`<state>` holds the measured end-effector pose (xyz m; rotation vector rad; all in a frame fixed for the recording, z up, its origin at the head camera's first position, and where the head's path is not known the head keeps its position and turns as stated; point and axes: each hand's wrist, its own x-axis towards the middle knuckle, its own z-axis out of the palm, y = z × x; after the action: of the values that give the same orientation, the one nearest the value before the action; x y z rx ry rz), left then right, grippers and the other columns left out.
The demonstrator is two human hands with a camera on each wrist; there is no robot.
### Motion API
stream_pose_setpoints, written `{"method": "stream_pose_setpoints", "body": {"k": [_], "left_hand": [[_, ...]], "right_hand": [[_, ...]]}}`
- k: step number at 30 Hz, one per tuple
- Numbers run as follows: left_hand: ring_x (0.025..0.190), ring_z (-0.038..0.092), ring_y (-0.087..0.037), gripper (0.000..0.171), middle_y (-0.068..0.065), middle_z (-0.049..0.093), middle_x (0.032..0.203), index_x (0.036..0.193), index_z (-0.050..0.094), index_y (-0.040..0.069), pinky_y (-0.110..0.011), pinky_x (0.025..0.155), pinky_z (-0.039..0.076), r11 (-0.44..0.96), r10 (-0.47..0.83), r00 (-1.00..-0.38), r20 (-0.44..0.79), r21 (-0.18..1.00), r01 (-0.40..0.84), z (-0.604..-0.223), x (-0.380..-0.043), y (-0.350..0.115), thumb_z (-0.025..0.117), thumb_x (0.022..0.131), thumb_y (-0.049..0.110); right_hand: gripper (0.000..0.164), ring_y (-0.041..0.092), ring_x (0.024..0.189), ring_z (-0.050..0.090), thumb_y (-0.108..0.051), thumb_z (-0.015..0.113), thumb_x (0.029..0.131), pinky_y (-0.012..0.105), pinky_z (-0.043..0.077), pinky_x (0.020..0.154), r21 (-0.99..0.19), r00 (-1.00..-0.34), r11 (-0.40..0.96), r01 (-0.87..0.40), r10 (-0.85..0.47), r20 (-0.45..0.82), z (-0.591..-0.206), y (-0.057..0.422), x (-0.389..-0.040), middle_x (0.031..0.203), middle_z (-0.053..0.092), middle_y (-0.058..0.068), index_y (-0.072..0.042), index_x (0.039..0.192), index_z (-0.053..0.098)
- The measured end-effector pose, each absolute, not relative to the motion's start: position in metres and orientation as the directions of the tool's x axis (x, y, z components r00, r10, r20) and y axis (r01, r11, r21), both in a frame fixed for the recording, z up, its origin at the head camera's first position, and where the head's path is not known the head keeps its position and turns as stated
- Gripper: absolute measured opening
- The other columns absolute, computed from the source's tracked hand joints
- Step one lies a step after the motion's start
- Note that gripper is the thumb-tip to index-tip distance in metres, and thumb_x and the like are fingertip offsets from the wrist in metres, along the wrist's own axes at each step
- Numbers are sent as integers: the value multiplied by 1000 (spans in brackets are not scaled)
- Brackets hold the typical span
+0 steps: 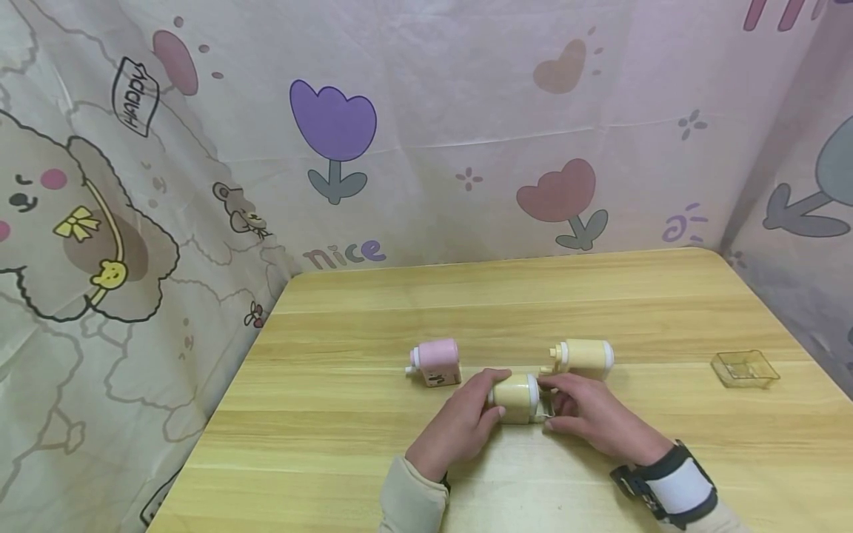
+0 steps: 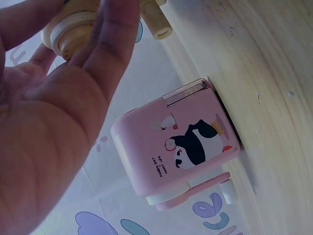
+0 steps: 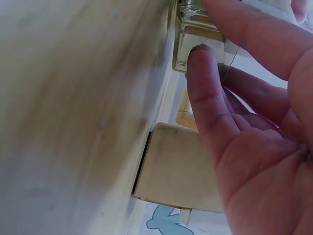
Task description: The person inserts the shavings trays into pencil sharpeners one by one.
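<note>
My left hand (image 1: 466, 414) grips a yellow crank pencil sharpener (image 1: 514, 397) near the front of the table, its fingers over the top and thumb on the near side. At the sharpener's right end, my right hand (image 1: 589, 411) pinches a clear shavings drawer (image 3: 188, 51), which sticks out from the body. How far the drawer sits inside is hidden. In the left wrist view, a pink pencil sharpener (image 2: 171, 142) with a panda print stands beyond the left hand. A second yellow pencil sharpener (image 1: 586, 355) stands just behind the right hand.
On the right part of the wooden table (image 1: 320, 429) lies a small clear yellowish tray (image 1: 744, 370). A printed cloth (image 1: 426, 133) hangs behind the table's back edge and along its sides.
</note>
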<state>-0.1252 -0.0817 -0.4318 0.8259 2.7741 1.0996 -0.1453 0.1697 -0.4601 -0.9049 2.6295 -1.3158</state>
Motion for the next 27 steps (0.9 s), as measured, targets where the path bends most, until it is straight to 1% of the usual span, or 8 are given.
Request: {"method": "stream_pose_setpoints", "body": {"k": [7, 18, 27], "left_hand": [[117, 48, -9, 47, -2, 51, 132, 142, 38, 17, -29, 100, 39, 602, 495, -854, 161, 645, 471, -432, -125, -82, 53, 97, 17], [118, 48, -10, 47, -2, 51, 133, 141, 38, 17, -29, 100, 39, 607, 488, -858, 162, 643, 467, -433, -125, -81, 53, 97, 17], [114, 49, -9, 47, -1, 51, 131, 141, 39, 18, -29, 98, 41, 605, 485, -859, 161, 648, 463, -433, -126, -81, 54, 97, 18]], "right_hand": [[62, 5, 77, 57, -21, 77, 77, 28, 51, 68, -742, -828, 476, -472, -527, 189, -461, 167, -147, 89, 60, -2, 1, 129, 51], [59, 4, 75, 57, -19, 77, 76, 27, 51, 67, -736, -824, 479, -479, -535, 188, -459, 164, -149, 90, 60, -2, 0, 126, 54], [58, 5, 75, 57, -19, 78, 75, 27, 51, 66, -739, -825, 485, -468, -539, 168, -458, 163, -149, 89, 60, -2, -1, 125, 55]]}}
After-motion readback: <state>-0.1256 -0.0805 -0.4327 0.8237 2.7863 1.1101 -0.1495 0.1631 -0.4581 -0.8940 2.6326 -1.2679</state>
